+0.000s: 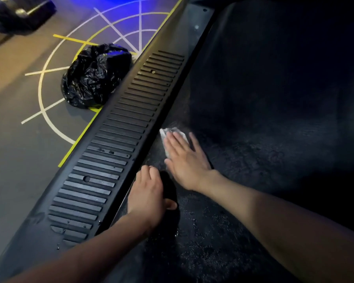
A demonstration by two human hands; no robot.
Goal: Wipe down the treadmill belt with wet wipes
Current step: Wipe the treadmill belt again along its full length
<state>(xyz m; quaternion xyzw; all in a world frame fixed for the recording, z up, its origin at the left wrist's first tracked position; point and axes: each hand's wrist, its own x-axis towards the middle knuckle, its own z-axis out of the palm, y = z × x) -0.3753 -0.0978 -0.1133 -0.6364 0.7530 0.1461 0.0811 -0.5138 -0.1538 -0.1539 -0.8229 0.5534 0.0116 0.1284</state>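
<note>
The dark treadmill belt (253, 119) fills the right side of the view, its far part lost in shadow and its near part speckled with small wet drops. To the left lies a grey floor (18, 160) marked with curved and straight white and yellow lines. Between them runs the treadmill's black side rail (121, 139), ribbed along most of its length, with a few drops on it. A crumpled black plastic bag (94, 76) sits on the floor just beside the rail's outer edge.

The 2 hands are on the belt close to the rail, near each other but apart. The right hand (184, 160) lies flat with its fingers straight and slightly spread, pressing a white wet wipe (172, 132) onto the belt; the wipe shows beyond the fingertips and along the hand's left side. The left hand (149, 193) is arched, fingertips down at the belt's edge beside the rail, thumb out to the side, with nothing seen in it.
</note>
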